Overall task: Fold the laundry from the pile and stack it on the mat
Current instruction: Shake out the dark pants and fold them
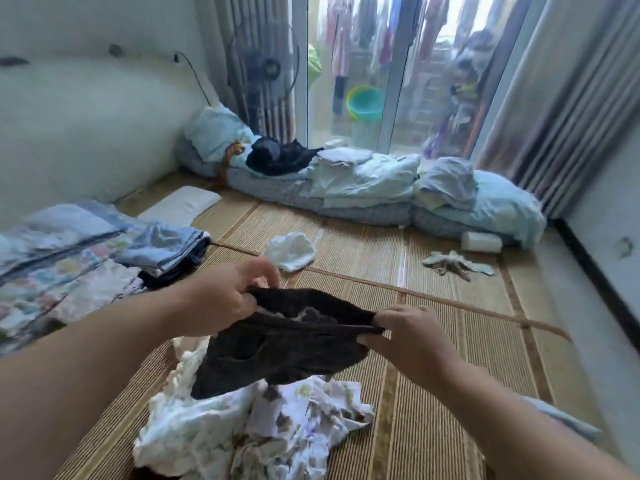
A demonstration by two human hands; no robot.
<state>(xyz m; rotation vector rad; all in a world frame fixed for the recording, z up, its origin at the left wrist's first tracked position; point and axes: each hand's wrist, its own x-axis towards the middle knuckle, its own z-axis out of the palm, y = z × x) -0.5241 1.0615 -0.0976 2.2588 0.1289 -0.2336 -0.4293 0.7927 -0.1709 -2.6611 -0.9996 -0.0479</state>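
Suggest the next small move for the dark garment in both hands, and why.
Probably draw the hands apart to pull the top edge taut. The left hand and right hand each pinch that edge of the dark garment, which hangs crumpled and sagging above the pile, not yet flat enough to fold on the mat.

A matt dark knitted cloth garment hangs over a pile of soft printed white cloth on a ribbed, faintly glossy woven straw mat.
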